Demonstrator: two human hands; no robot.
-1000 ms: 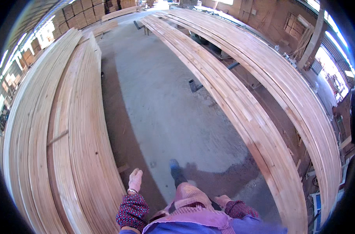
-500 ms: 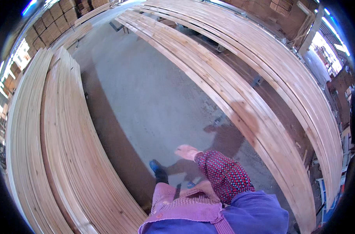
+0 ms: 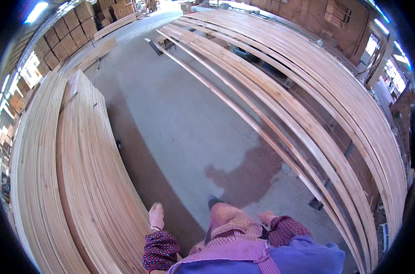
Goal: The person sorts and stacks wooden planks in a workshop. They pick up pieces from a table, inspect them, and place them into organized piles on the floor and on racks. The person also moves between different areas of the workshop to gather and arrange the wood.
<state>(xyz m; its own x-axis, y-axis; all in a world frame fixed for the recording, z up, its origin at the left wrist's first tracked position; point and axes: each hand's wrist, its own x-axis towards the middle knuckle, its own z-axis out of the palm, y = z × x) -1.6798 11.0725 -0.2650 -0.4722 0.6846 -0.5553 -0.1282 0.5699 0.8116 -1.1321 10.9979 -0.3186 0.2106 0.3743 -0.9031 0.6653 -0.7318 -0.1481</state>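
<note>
My left hand [image 3: 156, 216], with a band at its wrist, hangs beside the inner edge of the left board stack [image 3: 95, 182]. It holds nothing, and its fingers stretch loosely forward. Close to my checked apron [image 3: 237, 223], my right hand [image 3: 266, 218] is slightly blurred, its fingers loosely out and nothing visible in them. To the right of it, two narrow wooden strips [image 3: 244, 116] run lengthwise with gaps between them. Past these lie wider long boards [image 3: 280, 98]. Neither hand touches the wood on the right.
A broad layer of pale boards [image 3: 340, 86] covers the far right side. Grey concrete floor [image 3: 171, 105] runs between the rows, with a dark support [image 3: 315, 203] under the right strips. Stacked timber blocks [image 3: 68, 39] stand at the back left.
My left hand has come into view at the left stack. My right hand has drawn back toward my body. The nearest right-hand boards, side by side before, now show as separated narrow strips.
</note>
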